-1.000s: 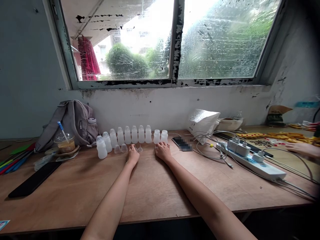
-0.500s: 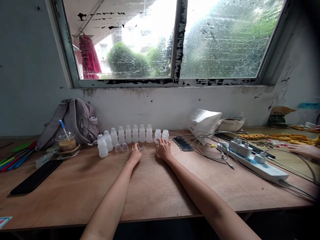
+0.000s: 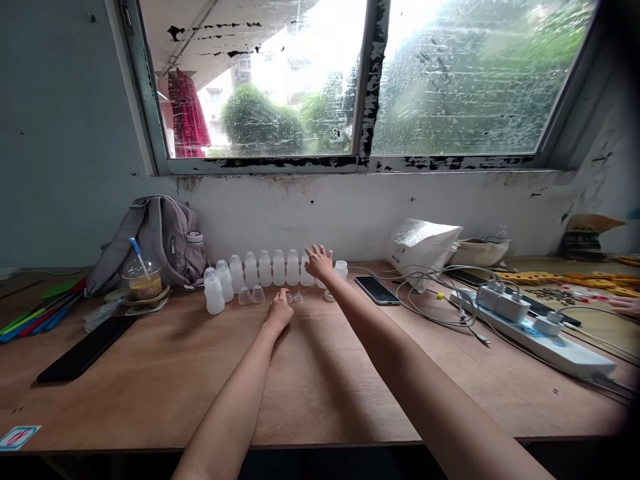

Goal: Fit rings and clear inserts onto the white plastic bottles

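Observation:
My left hand (image 3: pixel 281 311) rests on the table with its fingers curled against a clear cap (image 3: pixel 289 299). Another clear cap (image 3: pixel 299 298) stands just right of it, and two clear caps (image 3: pixel 251 295) stand to the left. Higher up, my right hand (image 3: pixel 320 261) is over the right end of a row of frosted white bottles (image 3: pixel 265 272), fingers spread. It hides most of one bottle's top. An uncapped bottle (image 3: pixel 341 269) stands to its right. Below the right wrist, part of a clear cap (image 3: pixel 329 297) shows. Clear caps cover the bottles further left.
A phone (image 3: pixel 377 291) lies right of the bottles, near tangled cables (image 3: pixel 440 313) and a white power strip (image 3: pixel 540 337). On the left are a backpack (image 3: pixel 160 233), an iced drink (image 3: pixel 145 283) and a black flat case (image 3: pixel 85 350). Another person's hand (image 3: pixel 625 305) shows at far right.
My right hand has risen from in front of the bottles to the level of their tops, its fingers now spread. The left hand stays low by the caps. The view has shifted slightly.

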A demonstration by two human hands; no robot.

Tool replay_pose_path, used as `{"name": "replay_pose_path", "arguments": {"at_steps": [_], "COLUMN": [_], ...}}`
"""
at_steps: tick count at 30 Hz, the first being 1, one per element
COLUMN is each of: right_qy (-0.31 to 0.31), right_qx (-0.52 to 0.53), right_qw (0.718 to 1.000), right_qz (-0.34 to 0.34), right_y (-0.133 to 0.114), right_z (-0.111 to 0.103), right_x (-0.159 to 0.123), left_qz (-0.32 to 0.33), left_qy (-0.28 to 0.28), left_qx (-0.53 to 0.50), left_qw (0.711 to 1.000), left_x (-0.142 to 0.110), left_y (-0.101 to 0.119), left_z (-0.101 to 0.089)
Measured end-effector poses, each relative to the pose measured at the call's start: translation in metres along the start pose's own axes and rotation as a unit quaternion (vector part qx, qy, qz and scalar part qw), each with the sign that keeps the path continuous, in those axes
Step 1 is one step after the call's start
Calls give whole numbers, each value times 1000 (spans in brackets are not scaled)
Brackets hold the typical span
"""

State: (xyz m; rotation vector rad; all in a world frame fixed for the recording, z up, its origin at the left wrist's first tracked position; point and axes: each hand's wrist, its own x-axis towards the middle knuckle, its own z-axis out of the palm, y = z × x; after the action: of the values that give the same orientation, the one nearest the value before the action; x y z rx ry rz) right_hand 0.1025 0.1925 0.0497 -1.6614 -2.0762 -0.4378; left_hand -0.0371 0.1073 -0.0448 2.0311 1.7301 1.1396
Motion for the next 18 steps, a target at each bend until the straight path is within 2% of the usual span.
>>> {"name": "replay_pose_path", "arguments": {"at_steps": [6,10,14,18], "right_qy": [12,77,138,166], "right_qx": [57,126,176,207], "right_qw": [998,988,973,962], "right_qz": [-22,-43,-51,-70], "right_y": [7,6,3,6], "right_z": [-2,-6,-21,-35], "right_x": [-4,-15,-31,-58], "left_qz": [1,3,1,0], "left_qy": [-5,-8,-10,-13], "left_qx": [-17,-24,-27,-20], "left_qw": [1000,1000,1000,1000], "left_x": [1,1,1,1], "left_y": [-1,-1,-2,-2], "left_z": [-2,-3,-2,-1]}}
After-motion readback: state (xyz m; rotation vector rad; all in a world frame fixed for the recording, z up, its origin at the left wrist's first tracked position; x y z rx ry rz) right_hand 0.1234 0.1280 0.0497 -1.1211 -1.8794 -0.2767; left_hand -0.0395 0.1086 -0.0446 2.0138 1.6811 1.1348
